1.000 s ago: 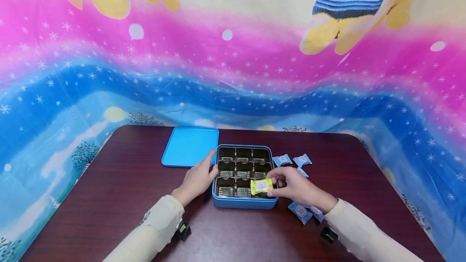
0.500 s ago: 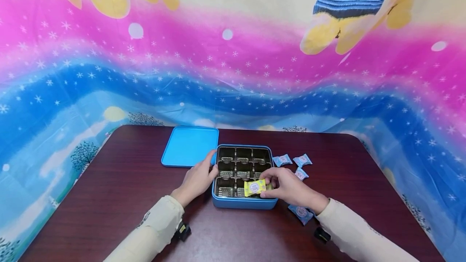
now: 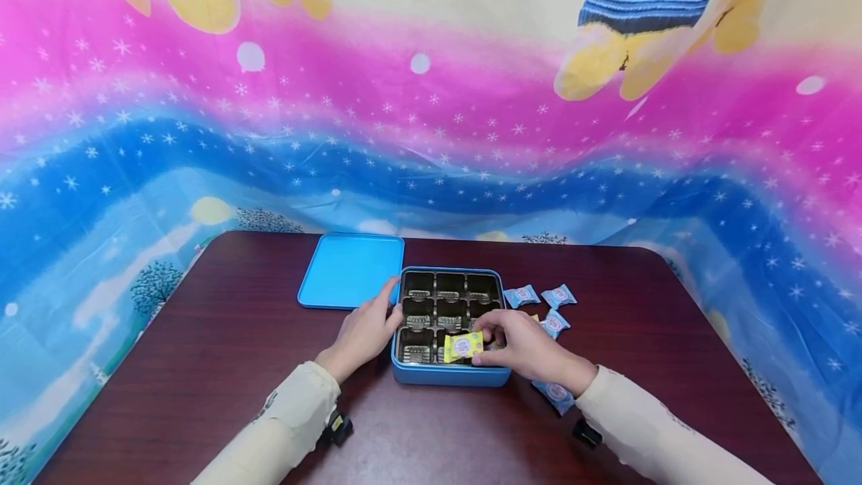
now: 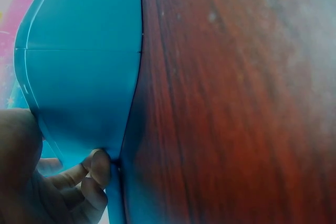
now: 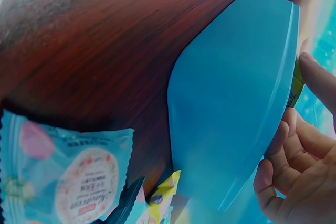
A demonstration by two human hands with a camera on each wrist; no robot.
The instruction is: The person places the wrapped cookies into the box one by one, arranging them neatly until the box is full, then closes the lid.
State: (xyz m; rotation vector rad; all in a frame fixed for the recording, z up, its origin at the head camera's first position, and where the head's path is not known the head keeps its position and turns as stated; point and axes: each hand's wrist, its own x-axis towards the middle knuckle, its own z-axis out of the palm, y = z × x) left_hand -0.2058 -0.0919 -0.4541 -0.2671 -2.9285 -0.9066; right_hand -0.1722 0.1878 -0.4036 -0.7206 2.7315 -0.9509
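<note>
A square blue box (image 3: 451, 376) with a dark tray of compartments stands on the table. My left hand (image 3: 364, 331) holds its left side; in the left wrist view the bent fingers (image 4: 97, 169) lie against the blue wall at a corner. Between thumb and fingers my right hand (image 3: 528, 343) pinches a yellow wrapped candy (image 3: 463, 347) over the front row of compartments. That hand covers the box's front right corner. In the right wrist view only a small end of the candy shows above the rim.
A blue lid (image 3: 352, 270) lies behind the left hand. Several blue wrapped candies (image 3: 559, 296) lie right of the box, with another blue candy (image 3: 554, 397) near the right wrist. A yellow wrapper (image 5: 164, 195) shows among them. A printed curtain hangs behind the table (image 3: 222, 365).
My right hand has moved left over the box with the yellow candy, uncovering more of the blue candies beside it. My left hand and the box have stayed in place.
</note>
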